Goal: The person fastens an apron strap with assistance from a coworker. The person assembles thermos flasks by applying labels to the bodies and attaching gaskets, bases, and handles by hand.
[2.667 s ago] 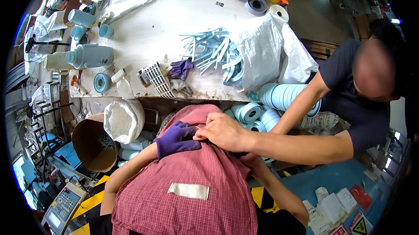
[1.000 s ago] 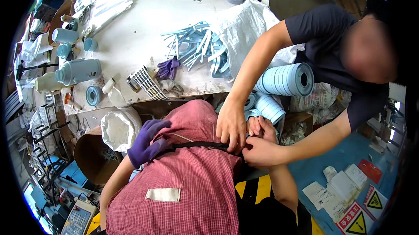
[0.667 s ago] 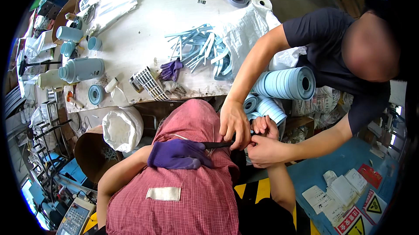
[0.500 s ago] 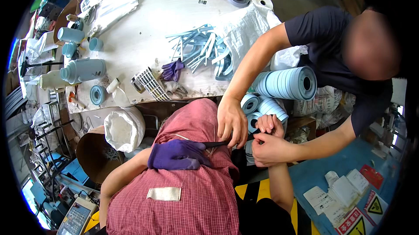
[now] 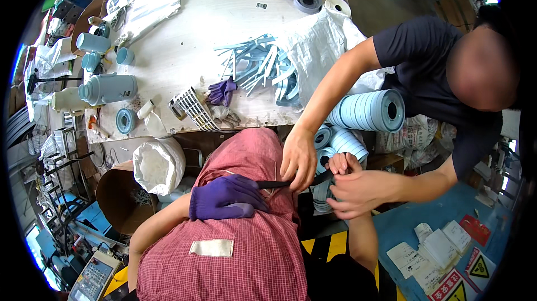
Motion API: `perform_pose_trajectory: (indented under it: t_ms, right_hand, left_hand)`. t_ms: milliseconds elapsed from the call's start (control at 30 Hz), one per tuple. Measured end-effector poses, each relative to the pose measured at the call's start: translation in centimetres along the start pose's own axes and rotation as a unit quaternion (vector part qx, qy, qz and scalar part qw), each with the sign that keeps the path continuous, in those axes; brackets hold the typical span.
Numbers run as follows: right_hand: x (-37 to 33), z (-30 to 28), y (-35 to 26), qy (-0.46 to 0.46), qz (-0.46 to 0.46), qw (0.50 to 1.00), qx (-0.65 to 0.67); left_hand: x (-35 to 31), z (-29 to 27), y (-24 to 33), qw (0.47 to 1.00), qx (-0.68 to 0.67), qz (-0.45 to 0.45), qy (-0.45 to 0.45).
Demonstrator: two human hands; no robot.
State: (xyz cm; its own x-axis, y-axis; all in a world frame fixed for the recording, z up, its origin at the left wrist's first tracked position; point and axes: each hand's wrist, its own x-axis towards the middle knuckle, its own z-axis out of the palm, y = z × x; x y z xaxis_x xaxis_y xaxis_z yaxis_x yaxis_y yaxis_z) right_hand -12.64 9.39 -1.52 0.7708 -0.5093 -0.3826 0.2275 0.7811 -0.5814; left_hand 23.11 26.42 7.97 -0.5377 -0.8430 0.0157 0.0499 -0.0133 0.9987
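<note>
My left hand, in a purple glove, lies over the red checked apron on my lap, fingers stretched out. From beside its fingertips a black strip runs right, under a co-worker's hand. My bare right hand is raised near the pale blue rings, fingers curled; its palm is hidden, so I cannot tell what it holds. The co-worker's other hand covers part of my right wrist.
Pale blue ring stacks stand beside the white table. On it lie blue strips, a purple glove and a blue jug. A white sack and cardboard bin stand left; papers lie right.
The co-worker leans slightly right, and the hand over my right wrist has lifted and opened its fingers. My left hand stays on the apron. My right hand has hardly moved.
</note>
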Motion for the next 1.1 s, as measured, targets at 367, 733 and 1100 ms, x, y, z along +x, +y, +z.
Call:
perform_pose_trajectory:
  t_ms: [367,733,1100]
  right_hand:
    - [0.8,5.9,-3.6,0.0,-0.051,0.996,-0.069]
    - [0.0,6.4,-2.9,-0.029,-0.081,0.995,-0.044]
    - [0.1,6.0,-4.2,0.12,0.079,0.988,-0.055]
  left_hand:
    - [1.9,-0.5,-3.1,0.976,-0.035,-0.189,0.105]
    - [14.5,4.9,-2.6,0.923,0.215,-0.27,-0.17]
    - [14.7,4.0,-2.6,0.903,0.243,-0.318,-0.158]
